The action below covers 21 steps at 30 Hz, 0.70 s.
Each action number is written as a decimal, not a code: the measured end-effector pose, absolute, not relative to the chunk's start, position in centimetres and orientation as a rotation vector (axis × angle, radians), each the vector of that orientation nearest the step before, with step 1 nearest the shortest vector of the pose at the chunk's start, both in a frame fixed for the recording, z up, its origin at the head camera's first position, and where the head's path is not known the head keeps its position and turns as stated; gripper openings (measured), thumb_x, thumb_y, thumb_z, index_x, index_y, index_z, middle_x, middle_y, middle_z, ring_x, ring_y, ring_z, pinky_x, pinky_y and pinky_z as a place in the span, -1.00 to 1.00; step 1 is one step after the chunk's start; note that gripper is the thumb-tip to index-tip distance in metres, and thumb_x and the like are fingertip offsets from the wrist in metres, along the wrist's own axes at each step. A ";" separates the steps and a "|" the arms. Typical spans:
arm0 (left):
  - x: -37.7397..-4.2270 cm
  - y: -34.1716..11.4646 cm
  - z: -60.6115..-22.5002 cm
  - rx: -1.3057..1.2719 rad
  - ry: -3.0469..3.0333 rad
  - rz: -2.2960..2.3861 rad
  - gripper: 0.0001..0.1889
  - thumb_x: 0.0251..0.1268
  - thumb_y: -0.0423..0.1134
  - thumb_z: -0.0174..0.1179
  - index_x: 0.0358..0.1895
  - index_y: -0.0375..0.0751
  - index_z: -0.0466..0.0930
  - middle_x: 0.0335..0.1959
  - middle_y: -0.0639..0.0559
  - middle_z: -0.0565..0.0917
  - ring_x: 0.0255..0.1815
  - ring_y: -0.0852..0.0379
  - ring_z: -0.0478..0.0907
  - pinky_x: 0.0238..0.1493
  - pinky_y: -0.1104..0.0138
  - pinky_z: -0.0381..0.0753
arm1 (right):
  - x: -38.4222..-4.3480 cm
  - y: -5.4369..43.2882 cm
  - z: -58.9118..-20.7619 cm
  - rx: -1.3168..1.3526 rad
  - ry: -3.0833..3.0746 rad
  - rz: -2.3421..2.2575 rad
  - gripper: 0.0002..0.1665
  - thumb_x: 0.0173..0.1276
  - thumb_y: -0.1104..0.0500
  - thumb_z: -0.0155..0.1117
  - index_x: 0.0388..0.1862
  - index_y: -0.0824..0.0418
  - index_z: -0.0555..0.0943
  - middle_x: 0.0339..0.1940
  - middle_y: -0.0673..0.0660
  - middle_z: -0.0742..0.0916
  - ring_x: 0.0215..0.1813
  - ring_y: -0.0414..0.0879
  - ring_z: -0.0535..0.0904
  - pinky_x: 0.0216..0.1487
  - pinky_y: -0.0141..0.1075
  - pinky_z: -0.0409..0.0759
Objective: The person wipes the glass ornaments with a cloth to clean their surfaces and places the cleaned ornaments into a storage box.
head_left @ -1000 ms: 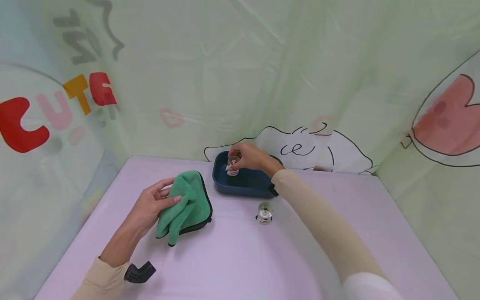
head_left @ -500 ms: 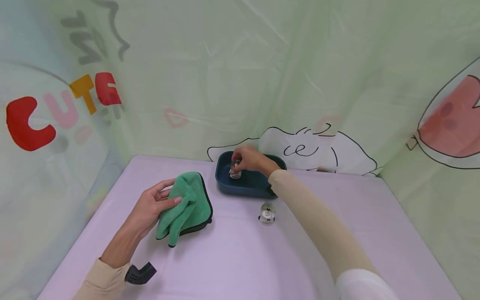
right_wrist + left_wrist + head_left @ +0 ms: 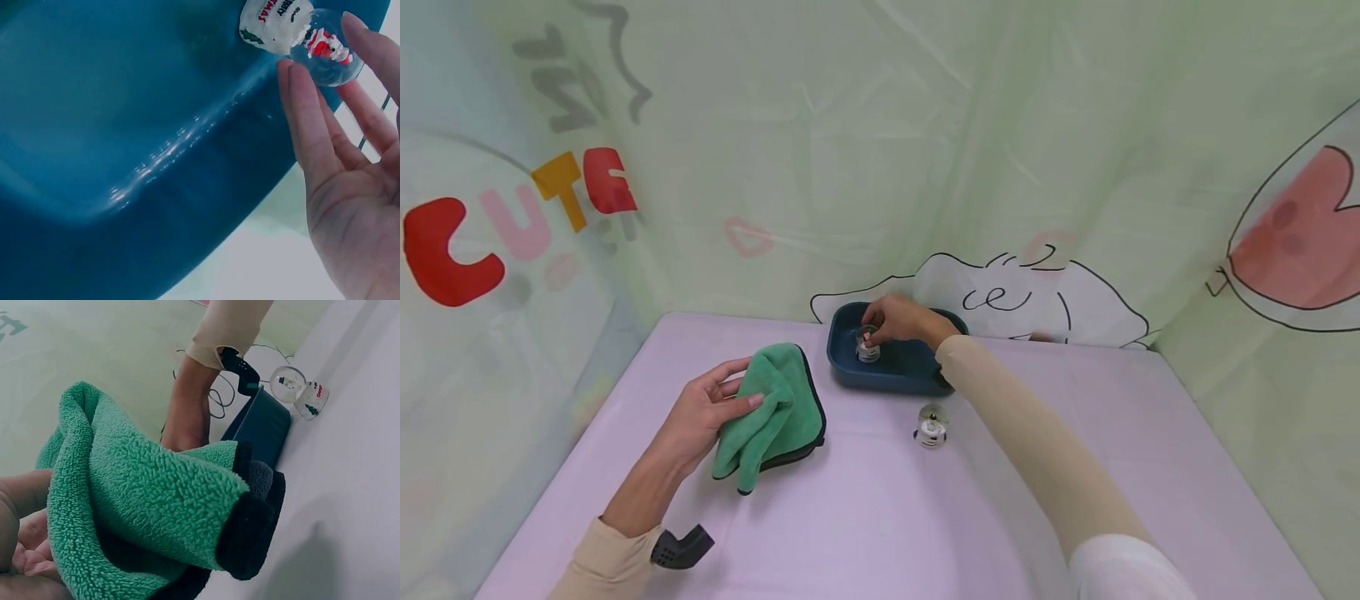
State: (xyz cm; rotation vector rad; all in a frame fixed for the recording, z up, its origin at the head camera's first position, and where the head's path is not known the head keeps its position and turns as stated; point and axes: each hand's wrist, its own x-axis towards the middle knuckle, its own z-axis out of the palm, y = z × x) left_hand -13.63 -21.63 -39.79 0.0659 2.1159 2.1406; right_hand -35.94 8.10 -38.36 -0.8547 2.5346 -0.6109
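My left hand [image 3: 703,408] holds a folded green plush cloth [image 3: 778,400] with dark edging, thumb on its front and fingers behind. The cloth fills much of the left wrist view. My right hand [image 3: 902,319] reaches into a dark blue tray [image 3: 887,382] at the back of the table. Its thumb and fingertips are around the clear ball of a small snow globe [image 3: 325,53] with a red and white figure inside. The globe's white lettered base [image 3: 272,25] is low in the tray's left end.
A second snow globe [image 3: 931,427] stands on the pale lilac table [image 3: 865,517], just in front of the tray. Printed curtains [image 3: 880,167] hang behind the table and at both sides.
My right hand has lowered the snow globe slightly within the tray, and more of the ball shows now. The left hand keeps its place with the cloth.
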 end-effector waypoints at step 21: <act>-14.8 -20.5 -38.8 0.096 2.063 2.166 -0.27 0.31 -0.33 0.38 0.51 -0.23 0.28 0.30 -0.25 0.58 0.09 0.13 0.69 0.05 0.31 0.69 | -32.2 11.5 -34.2 -0.969 2.617 -0.713 -0.37 0.29 0.12 0.53 0.28 0.33 0.58 0.15 0.30 0.70 0.15 0.10 0.67 0.22 -0.07 0.62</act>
